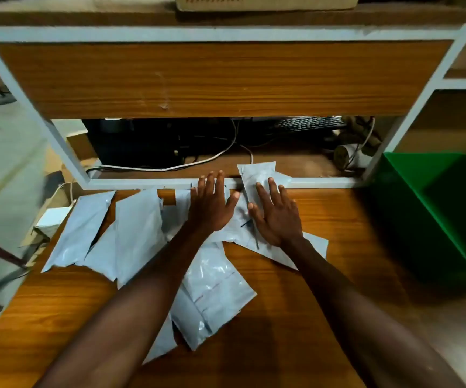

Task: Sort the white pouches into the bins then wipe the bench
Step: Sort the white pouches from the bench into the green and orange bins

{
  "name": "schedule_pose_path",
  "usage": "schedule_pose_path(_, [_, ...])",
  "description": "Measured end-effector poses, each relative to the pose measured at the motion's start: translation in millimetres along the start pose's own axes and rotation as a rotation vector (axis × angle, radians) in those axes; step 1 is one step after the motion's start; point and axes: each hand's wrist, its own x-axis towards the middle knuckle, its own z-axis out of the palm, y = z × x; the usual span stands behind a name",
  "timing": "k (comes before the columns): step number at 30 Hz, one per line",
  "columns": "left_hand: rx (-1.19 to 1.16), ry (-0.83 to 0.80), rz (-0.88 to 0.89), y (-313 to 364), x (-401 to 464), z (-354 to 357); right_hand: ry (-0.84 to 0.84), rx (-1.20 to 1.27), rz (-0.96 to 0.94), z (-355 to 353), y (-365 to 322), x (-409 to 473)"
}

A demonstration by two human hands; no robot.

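Observation:
Several white pouches lie scattered on the wooden bench (324,289). One long pouch (80,233) reaches the bench's left edge, another (136,236) lies beside it, and a creased one (215,292) sits in the middle between my forearms. My left hand (212,203) rests flat, fingers spread, on the pouches at the back. My right hand (275,217) lies flat on a pouch (257,177) that leans over the shelf rail. Neither hand grips anything. A green bin (427,208) stands at the bench's right end.
A white-framed shelf unit (220,79) with a wooden panel rises behind the bench. Under it sit a dark box, cables (198,162) and a black keyboard (310,124). A small white box (51,219) sits off the left edge. A cardboard box (265,2) tops the shelf.

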Motion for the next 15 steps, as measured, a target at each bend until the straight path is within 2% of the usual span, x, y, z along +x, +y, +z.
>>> schedule_pose_path(3, [0.142,-0.130,-0.119,-9,19,23,-0.075,-0.079,0.000,8,7,17])
schedule_pose_path(6, [0.189,-0.236,-0.196,-23,16,50,-0.129,-0.081,0.006,28,13,17])
schedule_pose_path(11, [0.200,-0.170,-0.123,-28,6,59,-0.028,-0.038,0.012,41,18,8])
schedule_pose_path(15, [0.160,-0.144,-0.067,-27,8,54,-0.010,-0.011,0.054,31,15,9])
